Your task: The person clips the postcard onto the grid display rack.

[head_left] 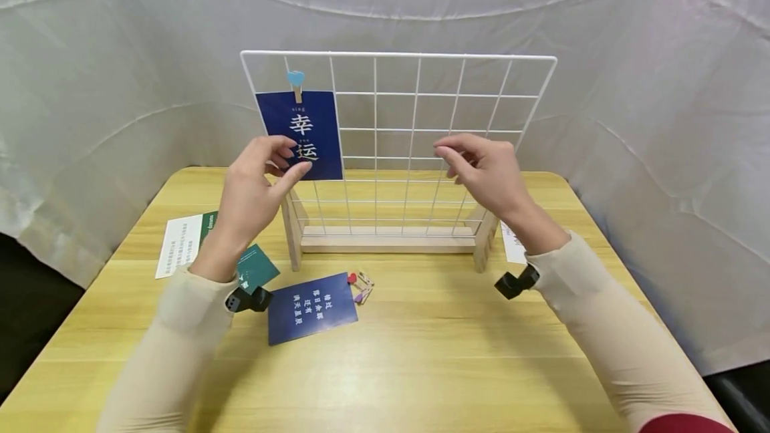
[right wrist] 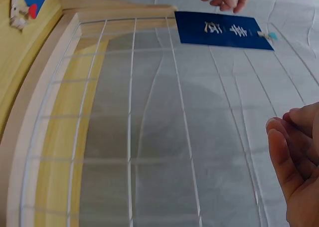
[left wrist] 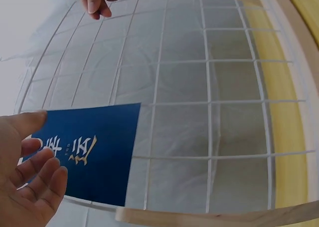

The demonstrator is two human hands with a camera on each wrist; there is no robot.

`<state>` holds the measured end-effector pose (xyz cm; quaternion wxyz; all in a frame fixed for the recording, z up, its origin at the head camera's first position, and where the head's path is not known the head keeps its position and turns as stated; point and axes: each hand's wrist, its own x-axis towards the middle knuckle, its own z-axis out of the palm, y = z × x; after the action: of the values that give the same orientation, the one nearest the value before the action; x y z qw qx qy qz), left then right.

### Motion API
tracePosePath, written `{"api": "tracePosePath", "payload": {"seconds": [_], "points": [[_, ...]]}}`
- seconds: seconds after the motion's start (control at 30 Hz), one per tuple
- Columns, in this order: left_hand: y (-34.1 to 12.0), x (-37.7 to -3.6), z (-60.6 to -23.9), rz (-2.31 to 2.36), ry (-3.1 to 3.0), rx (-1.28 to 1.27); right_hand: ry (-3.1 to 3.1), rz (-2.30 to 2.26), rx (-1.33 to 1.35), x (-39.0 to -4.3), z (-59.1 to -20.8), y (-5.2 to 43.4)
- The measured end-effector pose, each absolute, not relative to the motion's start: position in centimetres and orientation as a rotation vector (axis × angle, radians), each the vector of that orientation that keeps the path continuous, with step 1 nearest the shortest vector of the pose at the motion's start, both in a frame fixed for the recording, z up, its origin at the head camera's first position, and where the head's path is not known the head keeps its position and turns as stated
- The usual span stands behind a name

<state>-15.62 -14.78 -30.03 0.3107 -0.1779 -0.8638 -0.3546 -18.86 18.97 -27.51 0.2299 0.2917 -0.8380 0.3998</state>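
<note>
A dark blue card point(head_left: 325, 122) with white and gold characters hangs at the upper left of a white wire grid point(head_left: 415, 93). At its top edge sits a wooden clip with a light blue heart point(head_left: 295, 77). My left hand point(head_left: 255, 176) is in front of the card's lower left part, thumb and fingers apart and holding nothing. In the left wrist view the left hand point(left wrist: 35, 172) overlaps the card's characters. My right hand point(head_left: 484, 169) is raised before the right side of the grid, its fingers loosely bent with nothing between them, as the right wrist view also shows.
The grid stands in a wooden base point(head_left: 388, 240) on the table. Before it lie a blue card point(head_left: 313, 326), several small clips point(head_left: 363, 284), a green card point(head_left: 257, 266) and a white-and-green card point(head_left: 179, 242). Another white card point(head_left: 512, 246) lies partly behind the right forearm.
</note>
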Motion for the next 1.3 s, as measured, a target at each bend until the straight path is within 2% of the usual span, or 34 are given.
{"api": "tracePosePath", "payload": {"seconds": [0.53,0.9,1.3], "points": [[-12.7,-14.4,-32.7,-0.949,-2.350,-0.674,-2.412,1.081,0.522,-16.9,-31.6,27.3],[-12.8,-13.1,-34.2,-0.971,-2.625,-0.752,-2.449,1.092,0.360,-16.2,-34.9,30.6],[-12.9,-12.9,-37.4,-0.912,-2.788,-0.840,-2.539,1.068,0.188,-16.4,-38.2,33.5]]}}
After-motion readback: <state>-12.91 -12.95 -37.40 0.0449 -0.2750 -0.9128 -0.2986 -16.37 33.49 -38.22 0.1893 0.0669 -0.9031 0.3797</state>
